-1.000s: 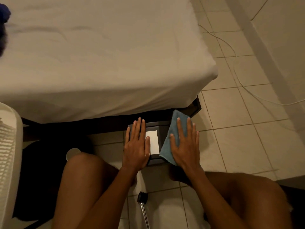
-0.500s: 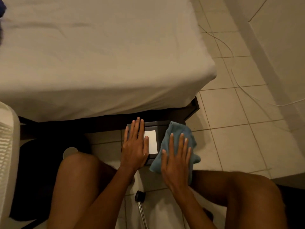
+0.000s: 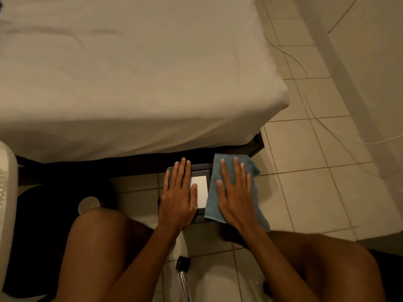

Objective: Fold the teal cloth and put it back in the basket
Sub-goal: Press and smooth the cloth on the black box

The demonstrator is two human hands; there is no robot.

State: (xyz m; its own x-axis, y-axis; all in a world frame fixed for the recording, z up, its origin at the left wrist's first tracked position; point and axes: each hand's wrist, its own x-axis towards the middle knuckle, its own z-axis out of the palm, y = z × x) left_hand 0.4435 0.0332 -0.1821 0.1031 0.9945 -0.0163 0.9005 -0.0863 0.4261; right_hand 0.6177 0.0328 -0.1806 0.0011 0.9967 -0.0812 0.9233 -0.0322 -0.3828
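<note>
The teal cloth (image 3: 214, 190) lies spread over the right part of a small dark box (image 3: 201, 168) that stands on the floor between my knees, by the bed's edge. My right hand (image 3: 236, 192) lies flat on the cloth with straight fingers, pressing it down. My left hand (image 3: 178, 195) rests flat on the box's left part, beside a white rectangle (image 3: 201, 190) on its top. A white slatted basket (image 3: 6, 192) shows at the far left edge, only partly in view.
A bed with a pale sheet (image 3: 130, 73) fills the upper left. Tiled floor (image 3: 316, 182) with a thin white cable (image 3: 316, 118) lies to the right. A round white lid (image 3: 88, 204) and a chair caster with a metal leg (image 3: 183, 271) sit near my legs.
My right hand slid the cloth toward me and then pushed it away again, up over the box's right side, where it now lies flatter. My left hand stayed on the box.
</note>
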